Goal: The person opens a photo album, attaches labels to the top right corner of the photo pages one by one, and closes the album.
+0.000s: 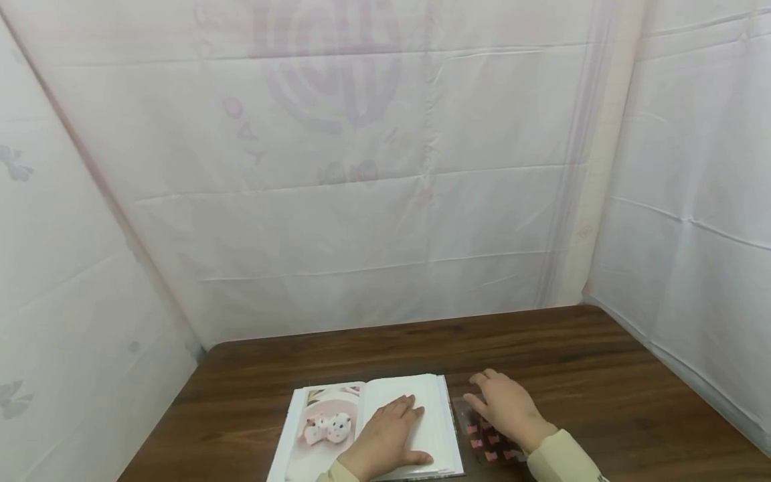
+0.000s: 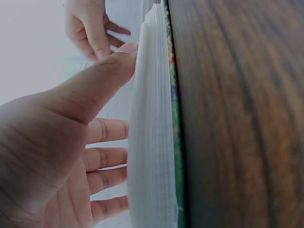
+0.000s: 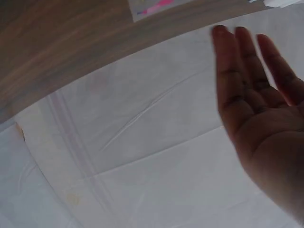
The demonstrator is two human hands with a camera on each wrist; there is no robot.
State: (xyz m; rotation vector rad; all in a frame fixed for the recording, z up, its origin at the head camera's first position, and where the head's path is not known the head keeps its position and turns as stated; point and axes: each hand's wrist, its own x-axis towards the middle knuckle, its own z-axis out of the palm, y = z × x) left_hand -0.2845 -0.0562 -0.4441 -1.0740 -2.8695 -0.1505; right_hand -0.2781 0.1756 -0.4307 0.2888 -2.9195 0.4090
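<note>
An open book [image 1: 442, 428] lies on the table, its left page carrying a photo [image 1: 319, 442] of pink and white round shapes on a plate. My left hand [image 1: 385, 435] rests with spread, straight fingers on the blank right page. In the left wrist view, the thumb [image 2: 104, 80] reaches to the edge of the thick page stack [image 2: 152, 123]. To the right of the book, my right hand [image 1: 508, 408] hovers over a clear sheet [image 1: 490, 445] with rows of small pink shapes. Its fingers [image 3: 230, 85] are relaxed and hold nothing in the right wrist view.
The dark wooden table [image 1: 602, 388] extends behind and to both sides of the book. White sheeting [image 1: 361, 234] hangs along its back edge and both sides. A corner of a clear sheet with a pink mark [image 3: 159, 6] shows at the top of the right wrist view.
</note>
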